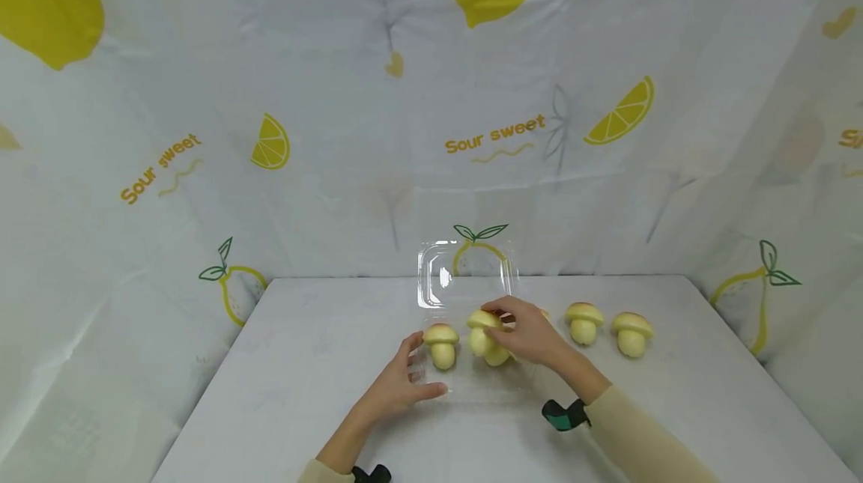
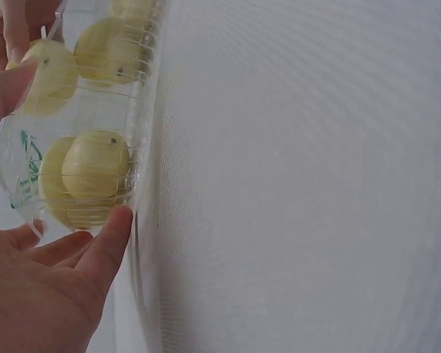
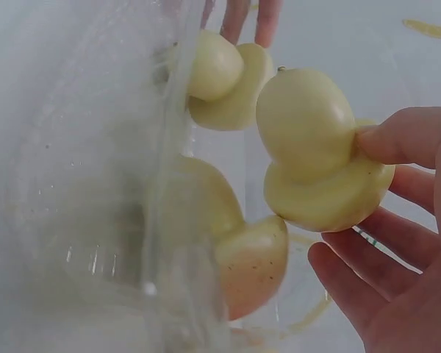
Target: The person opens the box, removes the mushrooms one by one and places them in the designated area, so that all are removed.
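Note:
A clear plastic clamshell box (image 1: pixel 465 393) stands in the middle of the table, its lid (image 1: pixel 431 273) raised at the back. My left hand (image 1: pixel 398 386) is at its left front corner, fingers extended against the side wall and thumb along the front. Inside by those fingers stands a pale yellow mushroom (image 1: pixel 442 348), cap up. My right hand (image 1: pixel 529 329) pinches another pale yellow mushroom (image 3: pixel 309 125) by its cap, over the box, stem downward. Below and behind it, a third mushroom (image 3: pixel 253 268) with a reddish cap is partly hidden.
Two more mushrooms, one (image 1: pixel 583 323) nearer the box and one (image 1: pixel 632 335) farther right, stand on the white table (image 1: pixel 283 378). Part of another mushroom (image 1: pixel 544 314) peeks out behind my right hand. A lemon-print curtain (image 1: pixel 337 206) hangs behind the table.

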Available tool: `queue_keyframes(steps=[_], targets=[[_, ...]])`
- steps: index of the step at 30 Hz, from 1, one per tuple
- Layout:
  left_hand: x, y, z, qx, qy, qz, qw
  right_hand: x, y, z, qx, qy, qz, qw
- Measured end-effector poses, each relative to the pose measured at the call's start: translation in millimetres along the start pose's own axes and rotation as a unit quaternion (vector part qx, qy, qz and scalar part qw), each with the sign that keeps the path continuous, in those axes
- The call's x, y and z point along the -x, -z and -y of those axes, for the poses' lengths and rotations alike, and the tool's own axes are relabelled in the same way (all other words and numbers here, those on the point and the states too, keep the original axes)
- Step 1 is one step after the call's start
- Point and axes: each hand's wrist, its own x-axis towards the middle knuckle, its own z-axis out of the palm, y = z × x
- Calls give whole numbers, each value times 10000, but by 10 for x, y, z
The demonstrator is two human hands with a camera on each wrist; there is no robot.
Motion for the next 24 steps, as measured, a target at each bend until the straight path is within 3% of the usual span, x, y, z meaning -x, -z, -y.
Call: queue_keyframes(steps=[14,24], targets=[[-14,3,18,-47,30,-2,10000,158,312,97,105,402,-280,9987],[-18,-8,8,-84,-17,-19,10000,333,508,11,392,500,-785,9949]])
